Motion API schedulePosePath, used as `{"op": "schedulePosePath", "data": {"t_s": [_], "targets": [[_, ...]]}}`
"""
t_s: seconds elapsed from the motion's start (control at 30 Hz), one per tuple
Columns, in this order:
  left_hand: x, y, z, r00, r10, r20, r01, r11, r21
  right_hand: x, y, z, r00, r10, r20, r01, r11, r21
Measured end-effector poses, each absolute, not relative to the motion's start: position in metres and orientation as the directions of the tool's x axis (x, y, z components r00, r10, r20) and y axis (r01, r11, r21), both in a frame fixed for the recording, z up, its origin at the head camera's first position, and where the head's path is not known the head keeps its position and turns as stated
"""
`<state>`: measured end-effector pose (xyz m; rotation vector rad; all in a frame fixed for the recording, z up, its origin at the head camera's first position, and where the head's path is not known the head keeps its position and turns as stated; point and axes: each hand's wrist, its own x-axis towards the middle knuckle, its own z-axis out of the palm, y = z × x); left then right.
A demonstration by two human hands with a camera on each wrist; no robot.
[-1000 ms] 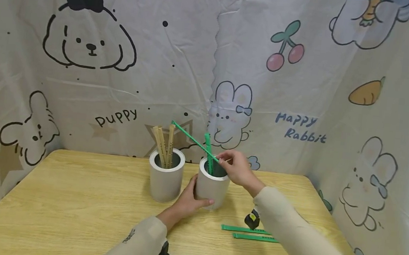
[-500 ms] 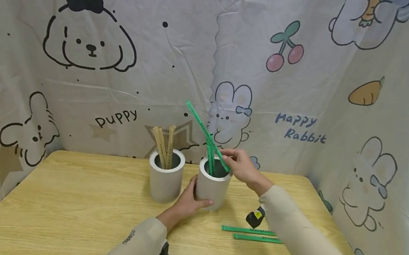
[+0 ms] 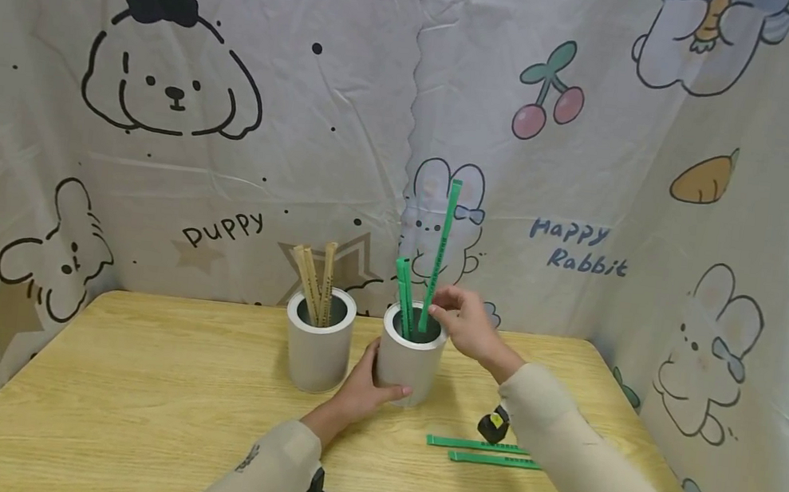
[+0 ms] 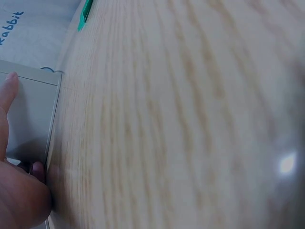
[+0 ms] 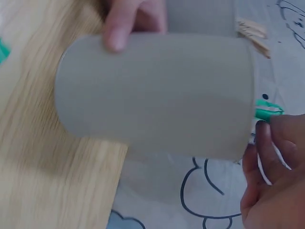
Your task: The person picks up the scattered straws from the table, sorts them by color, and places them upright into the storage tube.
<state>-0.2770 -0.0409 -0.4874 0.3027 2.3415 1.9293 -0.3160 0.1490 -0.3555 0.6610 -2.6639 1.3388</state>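
My right hand point(image 3: 467, 323) pinches a long green stick packet point(image 3: 444, 243) near its lower end. The packet stands almost upright, its bottom inside the mouth of the right white cup point(image 3: 410, 369). Around the lower left side of that cup my left hand point(image 3: 357, 394) holds on, thumb across the front; its other fingers are mostly hidden behind. Other green stick packets point(image 3: 404, 295) lean at the left inside the same cup. The right wrist view shows the cup's plain wall point(image 5: 157, 95) and my right fingertips point(image 5: 264, 131) by the rim.
To the left stands a second white cup point(image 3: 318, 358) with several tan stick packets point(image 3: 318, 282). Two more green stick packets point(image 3: 478, 445) lie on the wooden table point(image 3: 155, 397) at front right, partly under my right forearm. A printed cloth point(image 3: 351, 113) hangs behind and at both sides.
The held green packet has swung from a leftward slant over the cup to nearly upright, its lower end now in the cup. My right hand shifted slightly right; my left hand stayed on the cup.
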Motion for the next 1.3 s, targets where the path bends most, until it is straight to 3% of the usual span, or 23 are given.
{"op": "schedulePosePath", "data": {"t_s": [0.17, 0.43, 0.7, 1.03, 1.3], "targets": [[-0.277, -0.041, -0.488, -0.975, 0.217, 0.055, 0.095, 0.179, 0.979, -0.317, 0.154, -0.359, -0.892, -0.359, 0.274, -0.444, 0.578, -0.685], [-0.277, -0.04, -0.488, -0.977, 0.208, 0.055, 0.091, 0.171, 0.981, -0.311, 0.188, -0.359, -0.893, -0.382, 0.237, -0.428, 0.563, -0.707], [-0.277, -0.041, -0.488, -0.98, 0.193, 0.045, 0.08, 0.176, 0.981, -0.296, 0.25, -0.375, -0.872, -0.478, 0.1, -0.409, 0.603, -0.685], [-0.279, -0.041, -0.489, -0.979, 0.201, 0.042, 0.079, 0.182, 0.98, -0.273, 0.329, -0.411, -0.805, -0.589, -0.073, -0.357, 0.579, -0.734], [-0.279, -0.04, -0.49, -0.978, 0.202, 0.05, 0.086, 0.172, 0.981, -0.26, 0.369, -0.44, -0.781, -0.604, -0.159, -0.256, 0.542, -0.801]]}}
